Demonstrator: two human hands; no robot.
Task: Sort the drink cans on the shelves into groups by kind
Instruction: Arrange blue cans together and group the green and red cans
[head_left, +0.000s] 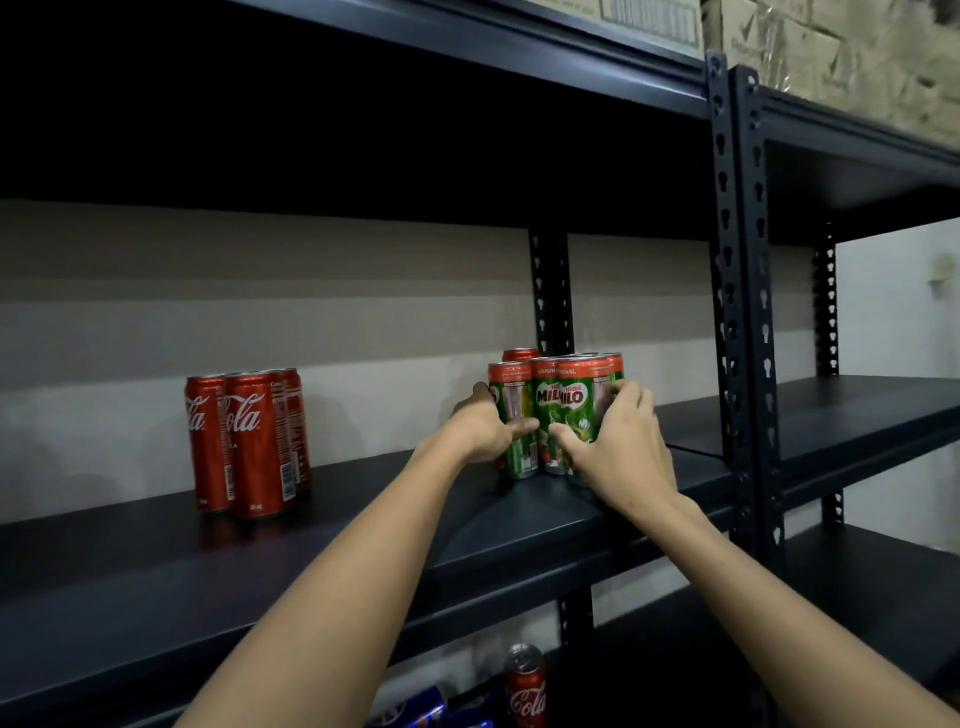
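1. Here, the dark metal shelving unit (748, 312) fills the view, its perforated uprights dividing it into bays; the middle shelf (260, 561) carries the drink cans at roughly chest height to the camera.
2. A second bay (857, 410) adjoins on the right at the same level. Cardboard boxes (831, 47) sit on the top shelf at the upper right.
3. Both forearms reach up from the lower edge of the view toward the right part of the middle shelf.
4. The Milo cans (558, 410), green with red tops, stand upright in a tight cluster near the rear upright. At least four are visible, touching one another; the exact count cannot be told.
5. The left hand (480, 428) is wrapped round the left side of the cluster, thumb across the front of the leftmost can.
6. The right hand (613, 441) is wrapped round the right side, fingers curled over the outer can and thumb pressed on the front. The hands are thus clamped on the cluster from opposite sides, thumbs nearly meeting.
7. The Coca-Cola cans (247, 441), three visible, stand upright and grouped together on the same shelf, well apart to the left.
8. A single red can (519, 355) shows its top just behind the Milo cluster.
9. On the lower shelf, another Coca-Cola can (525, 686) stands upright beside blue cans (415, 709), partly hidden.
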